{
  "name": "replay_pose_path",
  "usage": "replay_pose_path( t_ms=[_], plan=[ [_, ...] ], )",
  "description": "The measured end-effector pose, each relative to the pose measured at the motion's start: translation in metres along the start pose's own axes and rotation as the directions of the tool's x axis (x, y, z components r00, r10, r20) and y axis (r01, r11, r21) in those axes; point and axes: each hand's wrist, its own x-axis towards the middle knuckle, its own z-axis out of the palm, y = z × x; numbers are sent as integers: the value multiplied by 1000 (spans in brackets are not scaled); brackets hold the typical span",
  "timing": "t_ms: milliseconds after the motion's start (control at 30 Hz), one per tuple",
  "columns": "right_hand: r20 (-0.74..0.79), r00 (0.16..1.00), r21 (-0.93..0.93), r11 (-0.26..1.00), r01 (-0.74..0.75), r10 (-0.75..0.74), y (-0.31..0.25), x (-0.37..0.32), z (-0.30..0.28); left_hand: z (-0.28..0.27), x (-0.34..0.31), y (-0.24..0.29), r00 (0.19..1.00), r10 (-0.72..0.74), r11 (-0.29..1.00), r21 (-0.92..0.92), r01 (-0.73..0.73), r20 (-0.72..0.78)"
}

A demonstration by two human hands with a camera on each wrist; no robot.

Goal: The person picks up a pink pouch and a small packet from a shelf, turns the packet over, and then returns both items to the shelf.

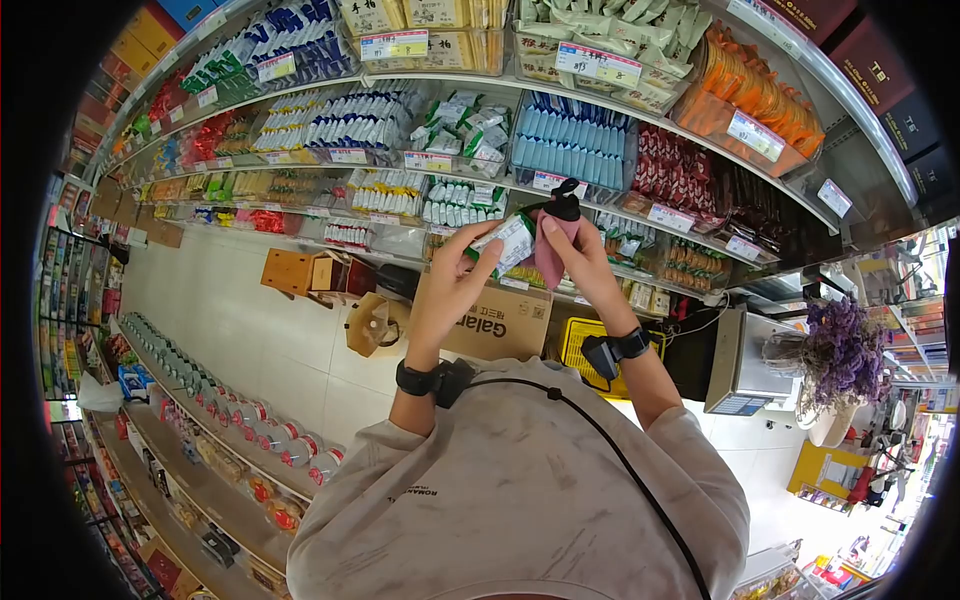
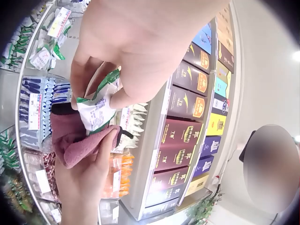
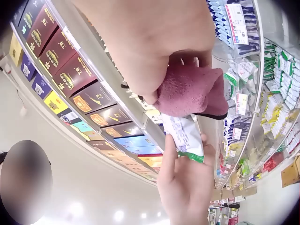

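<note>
My left hand [image 1: 455, 285] pinches a small white packet with green ends [image 1: 510, 243] between thumb and fingers, its printed side turned up. In my right hand [image 1: 592, 265] is a pink cloth [image 1: 549, 258] with a black edge, bunched under the thumb. The cloth [image 3: 187, 91] overlaps one end of the packet [image 3: 183, 136] in the right wrist view. From the left wrist view, the packet [image 2: 97, 110] slants down to the folded cloth [image 2: 79, 140]. Both hands are held up in front of the snack shelves, and the right fingers are partly hidden behind the cloth.
Tiered shelves carry clear bins of wrapped snacks [image 1: 570, 140] with price tags [image 1: 598, 63]. Below the hands stand a cardboard box [image 1: 500, 322] and a yellow basket [image 1: 600, 345]. Bottles [image 1: 285, 440] line a low shelf at left; dried purple flowers [image 1: 845, 345] stand at right.
</note>
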Motion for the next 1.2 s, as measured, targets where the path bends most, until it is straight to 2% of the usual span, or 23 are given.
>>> replay_pose_path(
  t_ms=[67, 167, 367, 400, 500, 600, 700, 800, 900, 1000, 1100, 1133, 1200],
  plan=[
    [18, 999, -57, 997, 48, -47, -1, 3, -1, -2, 2, -2, 998, 37, 995, 93, -42, 52],
    [68, 997, -109, 993, 42, -35, -15, -1, 7, -2, 2, 0, 991, 82, 973, 207, -103, 106],
    [-14, 996, -118, 989, -91, 90, -7, -1, -3, 1, 1, 0, 975, 120, 945, 281, -170, 187],
    [-56, 995, -100, 991, -83, 78, -6, -2, -1, 3, 1, 1, 971, 124, 943, 281, -180, 204],
    [0, 981, 122, 973, -194, 195, -14, -3, -3, 5, 2, -1, 973, 151, 937, 289, -197, 174],
    [-127, 981, 177, 977, -122, 145, -12, -3, 9, 5, 0, -9, 993, 18, 999, 45, -23, 115],
    [-125, 992, 32, 999, -12, 16, -6, 1, 10, 4, 3, -15, 995, 17, 1000, -2, -17, 94],
    [-64, 997, -93, 995, 45, -51, -10, 1, 9, 2, 4, -12, 993, 32, 994, 96, -44, 118],
    [-9, 996, -89, 992, -91, 90, -14, -1, 2, -1, 4, -5, 987, 28, 968, 240, -67, 161],
    [-35, 979, -25, 979, -203, 202, -19, -5, 2, 3, 4, -8, 988, 22, 995, 93, -37, 151],
    [-169, 985, -86, 995, -44, 29, 8, 5, -6, 7, 6, 2, 958, 185, 927, 285, -244, 219],
    [-172, 980, -78, 990, -119, 105, 5, 5, -11, 5, 7, 2, 955, 219, 910, 311, -274, 201],
    [-305, 941, 19, 989, -149, 147, 10, 9, -12, 2, 9, 3, 942, 289, 870, 365, -332, 168]
  ],
)
